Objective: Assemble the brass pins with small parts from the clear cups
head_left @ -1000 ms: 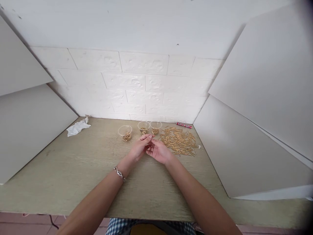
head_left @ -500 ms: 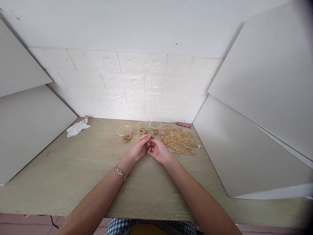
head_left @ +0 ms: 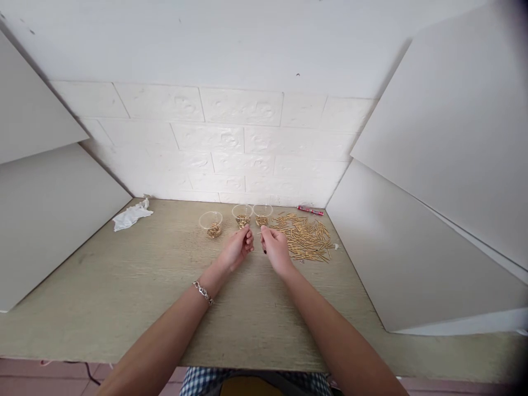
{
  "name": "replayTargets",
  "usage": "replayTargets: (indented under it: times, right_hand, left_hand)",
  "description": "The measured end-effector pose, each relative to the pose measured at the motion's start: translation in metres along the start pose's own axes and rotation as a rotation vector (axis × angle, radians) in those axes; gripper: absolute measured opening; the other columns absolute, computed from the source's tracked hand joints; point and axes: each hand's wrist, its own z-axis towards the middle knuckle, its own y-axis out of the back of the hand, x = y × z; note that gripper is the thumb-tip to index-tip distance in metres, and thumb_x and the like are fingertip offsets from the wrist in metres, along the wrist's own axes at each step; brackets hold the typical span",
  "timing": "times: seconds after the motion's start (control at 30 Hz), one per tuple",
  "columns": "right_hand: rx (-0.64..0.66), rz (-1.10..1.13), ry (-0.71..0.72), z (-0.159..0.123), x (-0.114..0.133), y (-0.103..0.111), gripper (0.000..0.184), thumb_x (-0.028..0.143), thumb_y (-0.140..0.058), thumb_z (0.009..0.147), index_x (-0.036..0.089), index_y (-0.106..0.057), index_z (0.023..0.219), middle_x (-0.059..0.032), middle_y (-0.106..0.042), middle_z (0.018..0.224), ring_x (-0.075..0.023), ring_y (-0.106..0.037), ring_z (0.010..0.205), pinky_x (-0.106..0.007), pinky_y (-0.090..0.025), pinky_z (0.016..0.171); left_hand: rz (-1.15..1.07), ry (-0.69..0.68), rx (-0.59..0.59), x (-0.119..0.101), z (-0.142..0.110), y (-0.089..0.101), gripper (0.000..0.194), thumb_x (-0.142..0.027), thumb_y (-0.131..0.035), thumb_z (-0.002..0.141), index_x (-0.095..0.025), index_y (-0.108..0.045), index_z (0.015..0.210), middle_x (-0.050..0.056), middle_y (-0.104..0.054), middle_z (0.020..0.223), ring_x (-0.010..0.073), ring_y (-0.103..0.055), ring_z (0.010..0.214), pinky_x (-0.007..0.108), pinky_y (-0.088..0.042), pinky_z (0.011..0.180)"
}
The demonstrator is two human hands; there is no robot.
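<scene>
My left hand (head_left: 238, 248) is closed in a pinch just in front of the middle plastic cup. Whatever is between its fingertips is too small to make out. A short gap separates it from my right hand (head_left: 275, 248), which also pinches, thumb against finger, at the left edge of a pile of thin brass-coloured rods (head_left: 307, 237). A tiny piece seems to poke out from the right fingertips, but its kind is unclear. Beyond the hands stand three clear cups with small gold-coloured parts: a left cup (head_left: 211, 224), a middle cup (head_left: 242, 213) and a right cup (head_left: 263, 213).
A crumpled white tissue (head_left: 132, 215) lies at the back left of the wooden table (head_left: 136, 308). Behind the rods is a red wrapped stick (head_left: 310, 210). White panels (head_left: 412, 247) flank both sides, and a white brick-pattern wall (head_left: 243, 143) closes the back.
Half a second ago the fingertips of both hands met in front of the cups. Now they have parted, my right hand shifting to the right and my left hand staying close to its place.
</scene>
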Motion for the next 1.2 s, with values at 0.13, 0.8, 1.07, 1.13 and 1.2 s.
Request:
replayTargets:
  times: [0.13,0.8,1.07,1.13,1.2]
  right_hand:
    - [0.036,-0.066,0.063,-0.0025,0.0017,-0.0016,0.028,0.042,-0.049,0.074,0.019,-0.047,0.058,0.0069,-0.036,0.043,-0.0077,-0.032,0.040,-0.022,-0.026,0.042]
    - [0.151,-0.008,0.027,-0.0047,0.0022,-0.0048,0.026,0.039,-0.046,0.075,0.018,-0.051,0.061,0.0044,-0.043,0.048,-0.0087,-0.041,0.046,-0.020,-0.031,0.044]
    - [0.086,-0.167,0.132,-0.0046,0.0016,-0.0034,0.027,0.039,-0.043,0.077,0.019,-0.045,0.058,0.0052,-0.038,0.049,-0.0097,-0.038,0.049,-0.022,-0.029,0.048]
    - [0.086,-0.170,0.138,-0.0045,0.0007,-0.0035,0.028,0.040,-0.042,0.077,0.020,-0.044,0.058,0.0053,-0.037,0.048,-0.0098,-0.037,0.048,-0.022,-0.028,0.048]
    - [0.094,-0.156,0.131,-0.0041,-0.0005,-0.0037,0.028,0.041,-0.042,0.077,0.020,-0.044,0.058,0.0054,-0.036,0.047,-0.0100,-0.037,0.048,-0.022,-0.028,0.047]
  left_hand:
    - [0.025,-0.002,0.021,0.0004,-0.0015,-0.0009,0.043,-0.051,-0.058,0.071,-0.017,-0.036,0.055,-0.008,-0.031,0.043,0.0046,-0.028,0.039,0.020,-0.029,0.044]
    - [0.073,-0.046,0.055,0.0028,-0.0011,-0.0007,0.048,-0.052,-0.055,0.074,-0.017,-0.033,0.050,-0.007,-0.026,0.043,0.0039,-0.022,0.039,0.019,-0.023,0.042]
    - [0.118,-0.126,0.016,0.0030,-0.0007,-0.0017,0.047,-0.049,-0.057,0.074,-0.017,-0.031,0.050,-0.007,-0.028,0.046,0.0038,-0.023,0.041,0.019,-0.022,0.042]
    - [0.094,-0.129,0.019,0.0033,-0.0007,-0.0022,0.047,-0.048,-0.058,0.074,-0.017,-0.031,0.051,-0.007,-0.028,0.046,0.0038,-0.023,0.041,0.019,-0.023,0.042]
    - [0.065,-0.119,0.028,0.0036,-0.0007,-0.0025,0.046,-0.047,-0.057,0.074,-0.017,-0.031,0.051,-0.007,-0.027,0.046,0.0038,-0.023,0.041,0.019,-0.022,0.042]
